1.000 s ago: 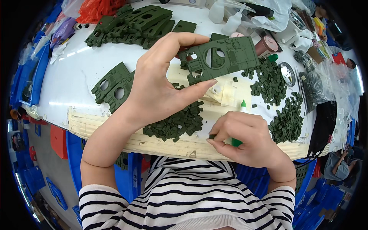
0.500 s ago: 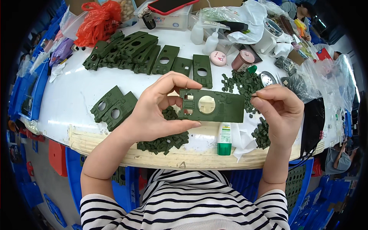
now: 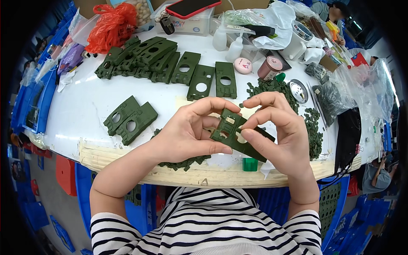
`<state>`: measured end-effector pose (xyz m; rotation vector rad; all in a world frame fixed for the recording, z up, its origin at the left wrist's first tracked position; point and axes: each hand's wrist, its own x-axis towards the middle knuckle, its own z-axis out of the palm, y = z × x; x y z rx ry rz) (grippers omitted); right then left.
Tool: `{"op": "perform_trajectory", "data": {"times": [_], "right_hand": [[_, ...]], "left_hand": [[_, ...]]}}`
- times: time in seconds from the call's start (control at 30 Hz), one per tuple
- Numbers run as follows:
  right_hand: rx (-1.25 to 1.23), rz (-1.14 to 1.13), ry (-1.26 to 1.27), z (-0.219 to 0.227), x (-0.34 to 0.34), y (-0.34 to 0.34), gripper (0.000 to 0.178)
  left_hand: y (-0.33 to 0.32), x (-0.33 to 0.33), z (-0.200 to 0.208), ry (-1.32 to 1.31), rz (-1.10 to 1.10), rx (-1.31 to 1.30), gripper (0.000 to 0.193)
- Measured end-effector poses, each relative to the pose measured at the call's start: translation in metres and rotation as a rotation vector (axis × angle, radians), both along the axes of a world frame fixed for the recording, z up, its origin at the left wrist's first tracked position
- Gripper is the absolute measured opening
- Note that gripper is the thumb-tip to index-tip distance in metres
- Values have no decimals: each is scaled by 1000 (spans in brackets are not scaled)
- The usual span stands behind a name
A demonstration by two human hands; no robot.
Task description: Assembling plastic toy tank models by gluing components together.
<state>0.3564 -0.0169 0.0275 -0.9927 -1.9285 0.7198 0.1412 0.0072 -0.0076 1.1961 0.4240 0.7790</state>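
My left hand point(image 3: 187, 129) is closed on one end of a dark green plastic model tank hull panel point(image 3: 251, 150), fingers above and thumb below. The panel is tilted, its right end lower; a round hole shows partly behind my right fingers. The thumb and index finger of my right hand point(image 3: 284, 134) are pinched against the panel near that hole; whatever they hold is hidden. A tiny dark piece point(image 3: 241, 105) shows by another right fingertip. Below the hands lies a heap of small green pieces point(image 3: 187, 162), partly covered by my left hand, and a bottle's green cap point(image 3: 250, 164).
More hull panels point(image 3: 202, 83) lie in a row at the back, stacked at the left; two point(image 3: 135, 123) lie left of my forearm. Small pieces point(image 3: 313, 131) are heaped at right. Behind stand squeeze bottles point(image 3: 234, 47), a pink jar point(image 3: 269, 67) and a phone point(image 3: 191, 7) on a clear box.
My right hand has moved left from beside the panel onto it. The panel has been tilted, its right end dropping. At the back, another panel with a round hole is now more exposed.
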Motion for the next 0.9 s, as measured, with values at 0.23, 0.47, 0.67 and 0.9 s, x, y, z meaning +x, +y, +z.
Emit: {"op": "perform_trajectory", "data": {"times": [0.23,0.47,0.67,0.9], "right_hand": [[-14,17,-29,-4,-8,0,9],[-37,37,-49,-8,-11,0,8],[-32,34,-54,-9,-12,0,8],[-24,27,-51,-12,-13,1,8]], "left_hand": [[0,-1,-2,76,7,49,65],[-1,-1,0,136,5,59,64],[-1,0,2,141,18,37,65],[-1,1,1,165,30,47,63]]}}
